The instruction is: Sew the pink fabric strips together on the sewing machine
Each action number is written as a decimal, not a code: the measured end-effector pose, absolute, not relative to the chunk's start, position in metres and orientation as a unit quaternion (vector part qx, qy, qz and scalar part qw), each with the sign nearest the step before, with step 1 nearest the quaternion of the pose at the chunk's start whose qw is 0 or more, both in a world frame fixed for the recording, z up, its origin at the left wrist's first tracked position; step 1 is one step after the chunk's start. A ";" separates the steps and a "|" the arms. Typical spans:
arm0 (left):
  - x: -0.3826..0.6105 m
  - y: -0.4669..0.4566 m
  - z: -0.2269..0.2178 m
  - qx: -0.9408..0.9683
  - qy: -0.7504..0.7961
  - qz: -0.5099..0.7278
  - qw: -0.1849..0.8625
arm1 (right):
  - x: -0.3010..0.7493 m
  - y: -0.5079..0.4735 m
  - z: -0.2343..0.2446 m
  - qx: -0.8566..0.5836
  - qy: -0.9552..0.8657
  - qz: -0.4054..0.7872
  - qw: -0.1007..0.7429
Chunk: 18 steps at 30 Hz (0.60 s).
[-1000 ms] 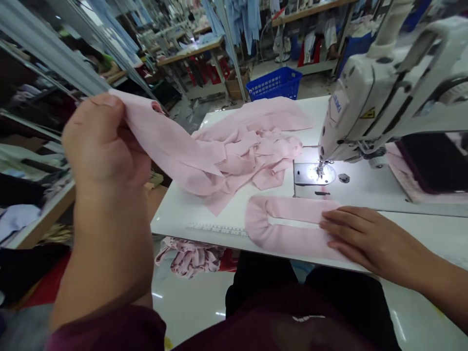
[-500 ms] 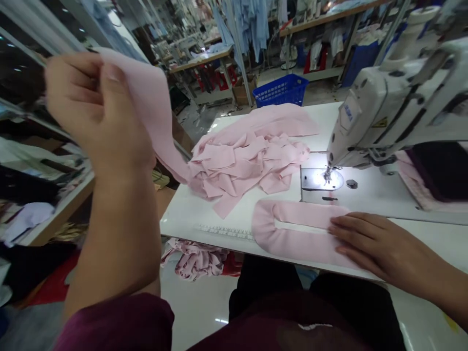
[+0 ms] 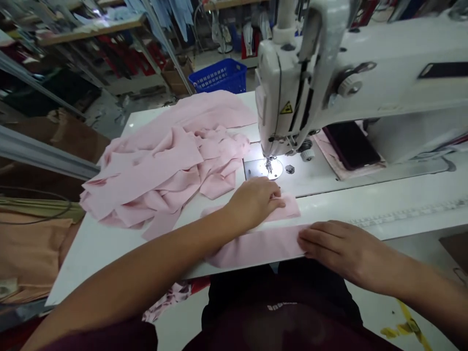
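A right hand (image 3: 336, 246) lies flat, fingers together, on a pink fabric band (image 3: 256, 248) running left to right along the table's near edge. A left hand (image 3: 254, 202), fingers curled, grip unclear, rests on its folded end by the needle plate (image 3: 263, 169). Beyond, a heap of pink fabric (image 3: 157, 175) lies left of a white sewing machine (image 3: 285, 83).

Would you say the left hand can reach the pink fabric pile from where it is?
Probably yes: the left hand rests just beside the pink fabric pile, and nothing appears to stand between them.
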State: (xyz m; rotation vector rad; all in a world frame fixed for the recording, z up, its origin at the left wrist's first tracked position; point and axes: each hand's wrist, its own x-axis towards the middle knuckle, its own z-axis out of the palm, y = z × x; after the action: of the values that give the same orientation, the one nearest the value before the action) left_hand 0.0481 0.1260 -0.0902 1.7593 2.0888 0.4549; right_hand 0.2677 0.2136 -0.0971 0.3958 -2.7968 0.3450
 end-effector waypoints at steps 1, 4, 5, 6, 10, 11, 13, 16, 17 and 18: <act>0.047 0.126 -0.093 0.619 0.740 0.189 0.185 | 0.269 0.214 -0.097 0.139 -0.974 0.106 0.144; 0.043 0.121 -0.100 0.607 0.725 0.280 0.164 | 0.273 0.215 -0.097 0.148 -0.976 0.066 0.143; 0.041 0.119 -0.102 0.610 0.718 0.297 0.155 | 0.274 0.216 -0.096 0.149 -0.976 0.057 0.148; 0.040 0.117 -0.103 0.619 0.709 0.304 0.146 | 0.274 0.216 -0.096 0.149 -0.975 0.052 0.155; 0.036 0.116 -0.099 0.680 0.666 0.287 0.106 | 0.273 0.213 -0.096 0.132 -0.974 0.055 0.176; 0.036 0.116 -0.097 0.692 0.659 0.278 0.099 | 0.272 0.213 -0.097 0.127 -0.975 0.057 0.176; 0.036 0.118 -0.092 0.703 0.656 0.259 0.092 | 0.272 0.212 -0.097 0.122 -0.976 0.058 0.171; 0.039 0.121 -0.089 0.695 0.674 0.223 0.110 | 0.272 0.210 -0.096 0.113 -0.977 0.059 0.173; 0.040 0.122 -0.090 0.691 0.681 0.209 0.120 | 0.272 0.209 -0.095 0.111 -0.977 0.060 0.174; 0.040 0.122 -0.091 0.687 0.687 0.198 0.128 | 0.273 0.208 -0.095 0.111 -0.976 0.061 0.175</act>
State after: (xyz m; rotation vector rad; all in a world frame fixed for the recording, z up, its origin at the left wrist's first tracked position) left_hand 0.0402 0.1224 -0.0912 1.9990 1.9974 0.5764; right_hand 0.2727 0.2084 -0.0949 0.3158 -2.7656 0.1729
